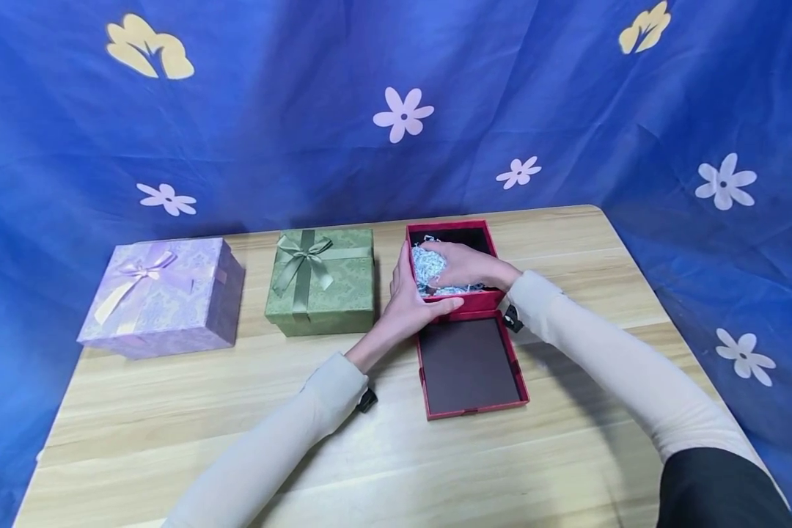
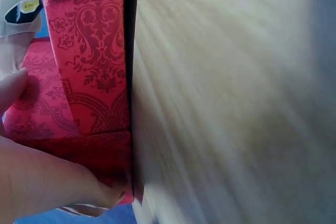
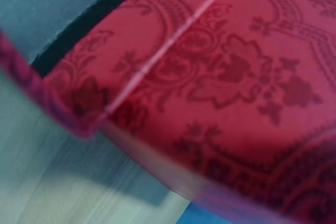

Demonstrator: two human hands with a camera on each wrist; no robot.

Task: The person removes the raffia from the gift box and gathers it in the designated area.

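A red gift box point(image 1: 482, 301) with a dark inside stands open at the back of the table. Pale blue shredded paper point(image 1: 427, 265) lies in its left part. My left hand point(image 1: 409, 304) holds the box's left front corner, fingers along the left side and thumb at the front rim. Patterned red walls point(image 2: 97, 61) fill the left wrist view beside that hand. Inside the box, my right hand point(image 1: 465, 264) grips a clump of the shredded paper; some fingertips are hidden. The right wrist view shows only the box's patterned red surface point(image 3: 236, 72), not the hand.
The box's lid point(image 1: 468, 367), dark inside, lies in front of it on the wooden table point(image 1: 237, 440). To the left stand a green gift box point(image 1: 336, 293) and a lilac gift box point(image 1: 165, 301), both bow-tied. A blue flowered cloth point(image 1: 303, 110) hangs behind.
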